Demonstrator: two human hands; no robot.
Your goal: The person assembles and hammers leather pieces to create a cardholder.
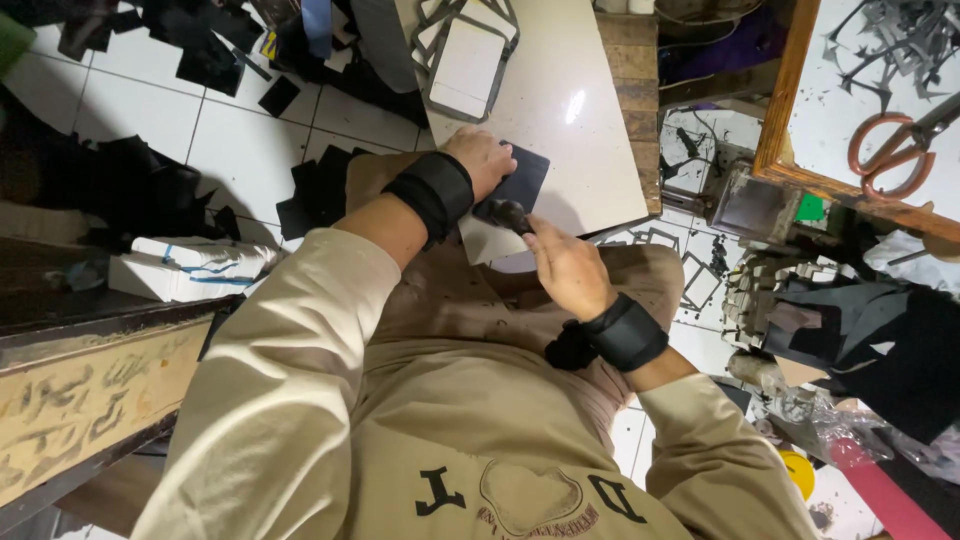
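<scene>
Dark flat piece (pixel 522 180) lay on the pale surface (pixel 580 110), near its front edge, below the stacked grey-framed templates (pixel 468 60). Probably thin, light, a little flexible; best held flat by pressing from above, or taken at an edge. Left hand (pixel 482 160) rested on the piece's left part, fingers close together, pressing down, wrist bent, black wrist band visible. Right hand (pixel 565 265), just below the piece, fingers closed around a dark round-headed tool (pixel 508 213) touching the piece's lower edge.
</scene>
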